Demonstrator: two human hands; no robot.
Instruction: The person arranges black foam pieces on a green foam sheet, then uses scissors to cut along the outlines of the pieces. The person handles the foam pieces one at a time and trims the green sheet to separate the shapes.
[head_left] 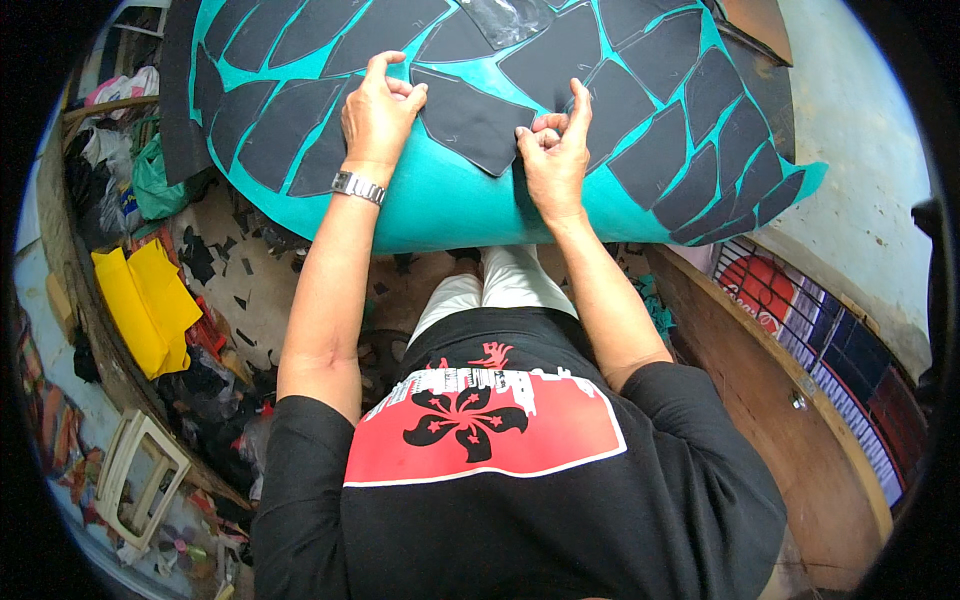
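A flat black cut piece (475,122) with angled edges lies across the bare part of a large teal sheet (430,215). My left hand (378,118) is at its upper left corner, thumb and curled fingers closed on the edge, index finger raised. At its right edge, my right hand (556,165) pinches with the thumb against curled fingers, its index finger pointing up and away. Several similar black pieces (640,155) are laid close together over the rest of the sheet, with thin teal gaps between them. The sheet's near edge bends down toward my legs.
Black scraps (200,255) litter the floor at left. Beyond them are a folded yellow sheet (147,310), a green bag (158,180) and a cream plastic frame (140,480). A clear plastic-like sheet (505,18) lies on the far pieces. A wooden panel (770,400) stands at right.
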